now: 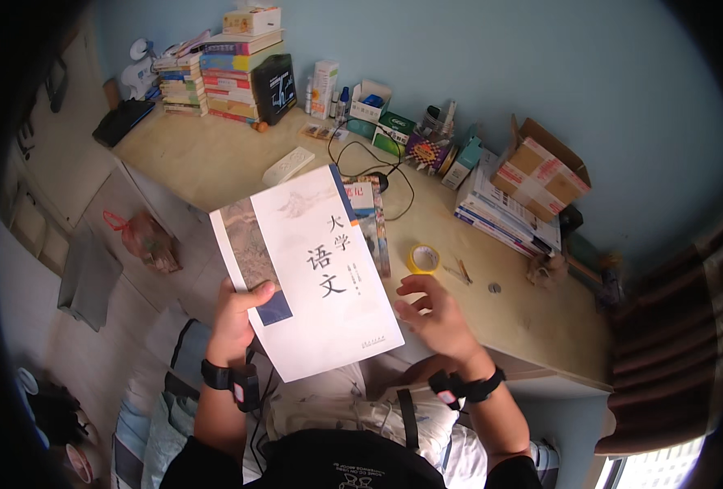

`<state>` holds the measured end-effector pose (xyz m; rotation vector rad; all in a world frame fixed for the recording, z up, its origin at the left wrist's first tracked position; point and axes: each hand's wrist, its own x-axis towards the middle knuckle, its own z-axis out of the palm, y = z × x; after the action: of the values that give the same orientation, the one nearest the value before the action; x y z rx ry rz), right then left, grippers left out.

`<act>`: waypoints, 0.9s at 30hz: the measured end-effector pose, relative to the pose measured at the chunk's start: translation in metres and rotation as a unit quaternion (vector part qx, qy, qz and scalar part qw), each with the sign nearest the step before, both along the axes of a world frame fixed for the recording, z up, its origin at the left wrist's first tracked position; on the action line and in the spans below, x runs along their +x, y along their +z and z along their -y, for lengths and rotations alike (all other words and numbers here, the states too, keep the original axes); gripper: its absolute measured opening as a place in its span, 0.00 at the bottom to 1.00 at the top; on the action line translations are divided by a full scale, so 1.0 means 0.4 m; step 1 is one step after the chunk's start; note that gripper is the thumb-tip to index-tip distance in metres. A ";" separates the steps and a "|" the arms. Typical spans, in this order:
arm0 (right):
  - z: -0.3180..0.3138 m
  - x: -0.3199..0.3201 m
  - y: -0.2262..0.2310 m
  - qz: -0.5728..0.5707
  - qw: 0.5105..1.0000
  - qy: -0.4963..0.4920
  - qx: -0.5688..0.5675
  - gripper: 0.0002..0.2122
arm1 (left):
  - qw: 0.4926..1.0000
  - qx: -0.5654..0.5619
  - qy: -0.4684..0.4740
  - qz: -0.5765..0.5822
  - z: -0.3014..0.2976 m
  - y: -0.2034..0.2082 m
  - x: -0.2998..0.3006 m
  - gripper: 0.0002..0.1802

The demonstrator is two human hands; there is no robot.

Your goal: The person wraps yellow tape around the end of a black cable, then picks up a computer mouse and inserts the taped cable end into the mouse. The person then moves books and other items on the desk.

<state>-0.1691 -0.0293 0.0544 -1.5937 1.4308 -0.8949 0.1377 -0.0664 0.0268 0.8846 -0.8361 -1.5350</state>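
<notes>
A white paperback book (320,269) with a painted strip and a dark blue spine edge is held up in front of me, tilted. My left hand (237,319) grips its lower left edge, thumb on the cover and fingers hidden behind. Just off the book's right edge is my right hand (439,318), its fingers curled but apart, with nothing seen in them. Beyond the book, another book with a colourful cover (369,204) lies on the desk, partly covered from view. A roll of yellow tape (423,259) rests on the desk beyond my right hand.
The wooden desk (532,314) runs along the blue wall. Stacked books (231,81) stand at the far left, small boxes and bottles along the back. An open cardboard box (540,175) sits on papers at right. A black cable (410,191) and white power strip (289,165) lie mid-desk.
</notes>
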 end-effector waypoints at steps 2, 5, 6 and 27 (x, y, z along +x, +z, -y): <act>0.051 0.039 -0.011 -0.014 0.998 -0.014 -0.062 0.17 | 1.000 0.026 0.002 -0.001 0.063 -0.019 -0.014 0.27; 0.114 0.073 -0.005 -0.108 0.984 -0.076 -0.121 0.18 | 0.998 0.059 -0.002 0.021 0.144 -0.036 -0.027 0.27; 0.134 0.083 -0.001 -0.102 0.985 -0.090 -0.105 0.19 | 0.996 0.077 -0.010 0.045 0.170 -0.037 -0.026 0.27; 0.344 0.118 -0.061 -0.023 0.905 -0.092 0.414 0.30 | 0.885 0.255 -0.146 0.361 0.395 0.003 -0.091 0.17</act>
<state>-0.1220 -0.1670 0.0301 -0.8459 1.6978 -0.2529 0.1014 -0.2246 0.0280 1.8622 -1.1456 -1.7345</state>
